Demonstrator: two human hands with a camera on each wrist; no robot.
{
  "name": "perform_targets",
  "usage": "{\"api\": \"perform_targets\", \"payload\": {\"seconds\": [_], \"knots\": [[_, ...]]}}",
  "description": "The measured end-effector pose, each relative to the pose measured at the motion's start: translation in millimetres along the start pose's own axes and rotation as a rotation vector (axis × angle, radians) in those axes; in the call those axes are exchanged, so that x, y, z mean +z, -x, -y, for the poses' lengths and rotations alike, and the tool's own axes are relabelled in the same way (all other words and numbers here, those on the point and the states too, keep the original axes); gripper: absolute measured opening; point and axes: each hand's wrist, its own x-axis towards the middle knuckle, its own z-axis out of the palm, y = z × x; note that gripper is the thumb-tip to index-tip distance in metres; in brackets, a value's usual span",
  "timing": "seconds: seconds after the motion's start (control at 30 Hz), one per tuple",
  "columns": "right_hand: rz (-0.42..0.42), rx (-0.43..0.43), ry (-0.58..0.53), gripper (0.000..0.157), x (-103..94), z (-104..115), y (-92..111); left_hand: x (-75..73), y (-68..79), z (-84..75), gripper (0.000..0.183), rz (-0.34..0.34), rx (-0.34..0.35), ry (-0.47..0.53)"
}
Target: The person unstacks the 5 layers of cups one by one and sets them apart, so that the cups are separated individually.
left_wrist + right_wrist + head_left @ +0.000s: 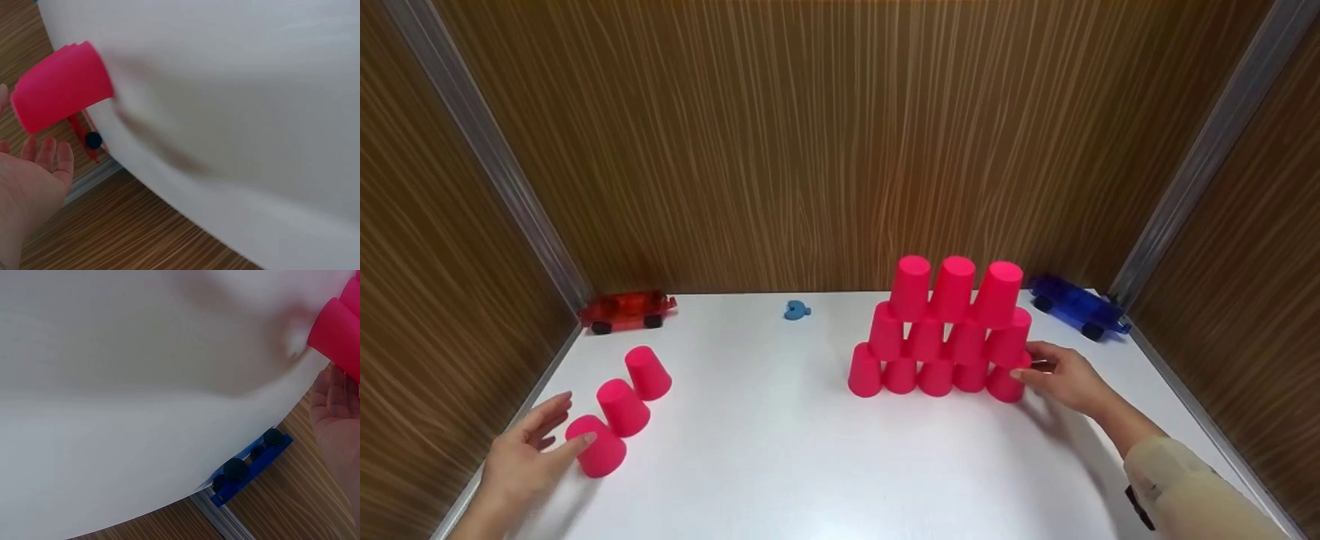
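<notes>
Bright pink cups stand upside down in a three-level stack on the white table. My right hand (1061, 375) is at the stack's lower right corner. Its thumb lies on the front of the end bottom cup (1005, 384) and its fingers reach behind, gripping it. In the right wrist view, the fingers (336, 396) meet the side of a pink cup (337, 334). On the left, my left hand (521, 457) is spread beside the nearest cup (604, 454) of a slanting row of three. The left wrist view shows a gap between its fingers and a pink cup (64, 84).
A clear red toy car (628, 311) sits in the back left corner, a blue toy car (1076, 306) in the back right. A small blue piece (795, 310) lies near the back wall. Wood-grain panels (780, 150) enclose the table on three sides.
</notes>
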Motion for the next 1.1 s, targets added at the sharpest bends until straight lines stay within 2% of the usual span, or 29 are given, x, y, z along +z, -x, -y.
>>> {"api": "perform_targets", "payload": {"seconds": [0.13, 0.27, 0.37, 0.5, 0.67, 0.87, 1.1], "knots": [[-0.003, -0.015, 0.009, 0.063, -1.1, 0.5, -2.1, -10.5, -4.6, -24.3, 0.091, -0.032, 0.110, -0.022], [-0.011, -0.020, 0.024, 0.062, -1.5, -2.0, -0.9, -14.5, -9.9, -58.5, 0.086, -0.047, 0.204, -0.034], [-0.014, -0.017, 0.024, 0.063, -0.6, -3.9, 0.1, -11.4, -13.3, -84.8, 0.082, -0.043, 0.274, -0.010], [-0.001, -0.016, 0.012, 0.064, 1.6, -5.7, -0.7, 0.8, -17.0, -121.9, 0.079, -0.013, 0.353, 0.051], [-0.001, 0.000, 0.016, 0.064, 1.7, -6.0, 0.1, 28.2, -30.9, -174.4, 0.073, 0.063, 0.448, 0.115], [-0.002, 0.006, 0.015, 0.065, 0.3, -5.3, 1.5, 74.3, -51.8, -236.2, 0.068, 0.128, 0.562, 0.129], [-0.015, -0.041, 0.004, 0.057, -0.5, -0.9, 0.8, 134.1, -62.1, -295.4, 0.066, 0.221, 0.610, 0.180]]}}
